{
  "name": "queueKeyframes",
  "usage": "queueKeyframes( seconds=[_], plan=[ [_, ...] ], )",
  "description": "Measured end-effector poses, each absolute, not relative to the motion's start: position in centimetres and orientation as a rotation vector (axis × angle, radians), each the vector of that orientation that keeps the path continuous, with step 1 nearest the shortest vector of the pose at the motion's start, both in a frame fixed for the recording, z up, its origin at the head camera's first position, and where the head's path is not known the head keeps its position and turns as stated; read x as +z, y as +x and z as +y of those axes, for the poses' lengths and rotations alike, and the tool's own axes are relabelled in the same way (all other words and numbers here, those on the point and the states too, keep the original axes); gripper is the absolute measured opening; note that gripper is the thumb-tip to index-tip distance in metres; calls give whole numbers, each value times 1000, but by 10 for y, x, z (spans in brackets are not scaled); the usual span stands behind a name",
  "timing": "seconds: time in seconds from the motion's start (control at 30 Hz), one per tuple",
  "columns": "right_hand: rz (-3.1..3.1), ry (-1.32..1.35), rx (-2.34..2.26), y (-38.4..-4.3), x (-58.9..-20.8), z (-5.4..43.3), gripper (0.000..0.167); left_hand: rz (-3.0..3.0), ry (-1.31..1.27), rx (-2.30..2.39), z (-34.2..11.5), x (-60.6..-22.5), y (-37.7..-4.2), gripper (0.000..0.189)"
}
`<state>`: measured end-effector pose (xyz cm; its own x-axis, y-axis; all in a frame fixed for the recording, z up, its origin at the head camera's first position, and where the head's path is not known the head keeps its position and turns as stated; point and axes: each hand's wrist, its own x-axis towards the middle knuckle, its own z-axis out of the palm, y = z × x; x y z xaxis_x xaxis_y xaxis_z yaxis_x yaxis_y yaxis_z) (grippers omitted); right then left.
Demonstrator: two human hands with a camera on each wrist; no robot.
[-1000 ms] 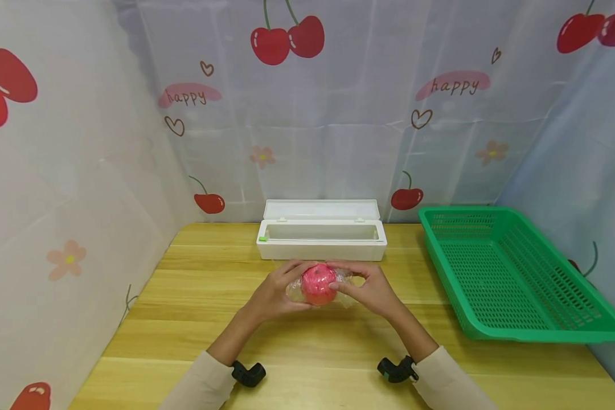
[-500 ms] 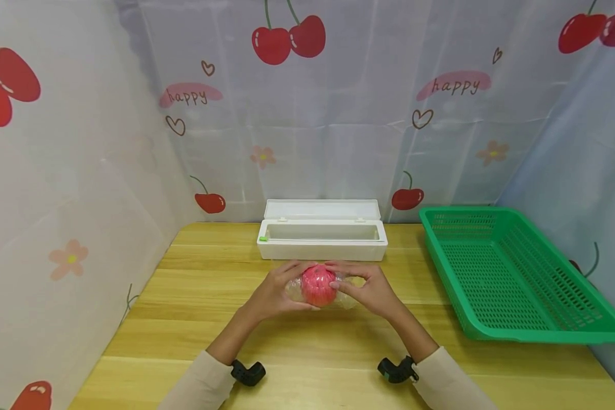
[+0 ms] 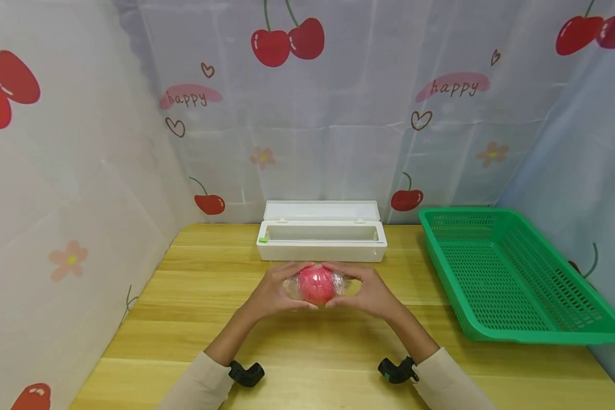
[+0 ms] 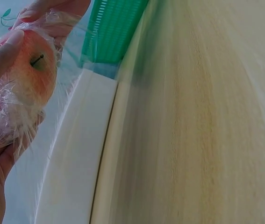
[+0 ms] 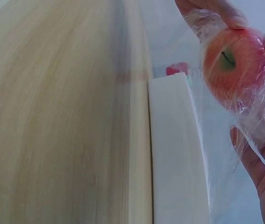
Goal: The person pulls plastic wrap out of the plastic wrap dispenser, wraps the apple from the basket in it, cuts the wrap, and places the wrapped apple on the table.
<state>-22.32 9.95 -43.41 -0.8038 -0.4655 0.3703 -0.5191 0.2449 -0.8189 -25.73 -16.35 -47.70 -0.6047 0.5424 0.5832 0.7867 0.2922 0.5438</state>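
Box (image 3: 322, 251): white and long, standing on the table (image 3: 307, 364) just behind the apple (image 3: 316, 286), with lid (image 3: 322, 211) raised toward the curtain (image 3: 338, 142) and with a small green piece (image 3: 263, 240) at the left end of the front rim.
Basket (image 3: 569, 337): green, with many slots, placed at the right side of the table, well apart from the apple.
Curtain: hanging at the back and at both sides, printed with red cherries (image 3: 307, 38), brown hearts (image 3: 421, 120) and pale flowers (image 3: 262, 156).
In the way: clear film (image 3: 341, 283), crumpled and shiny, covering the apple and bunched at its two sides.
Writing (image 3: 454, 86): "happy", readable two times on the curtain, in brown letters over pink strokes.
Apple: red, held above the table between left hand (image 3: 273, 291) and right hand (image 3: 370, 291); in the wrist views, showing a dark stem (image 4: 38, 59).
Left hand: gripping the wrapped apple, with fingers (image 3: 292, 266) curved over the far edge and thumb at the near edge.
Right hand: gripping the same apple from the other side, with fingers curved in like manner.
Forearms (image 3: 238, 330): slanting inward, in beige sleeves (image 3: 202, 381), with a black device (image 3: 246, 374) at each wrist.
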Motion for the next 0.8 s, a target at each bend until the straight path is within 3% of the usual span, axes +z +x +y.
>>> queueKeyframes(
  seconds=[0.2, 0.8],
  plan=[
    [-2425, 1028, 1533, -238, -459, 104, 79, -2303, -1174, -1220, -164, -478, -258, 81],
    [-2408, 1019, 1530, -238, -461, 102, 78, -2356, -1138, -1312, -162, -471, -253, 76]
  ],
)
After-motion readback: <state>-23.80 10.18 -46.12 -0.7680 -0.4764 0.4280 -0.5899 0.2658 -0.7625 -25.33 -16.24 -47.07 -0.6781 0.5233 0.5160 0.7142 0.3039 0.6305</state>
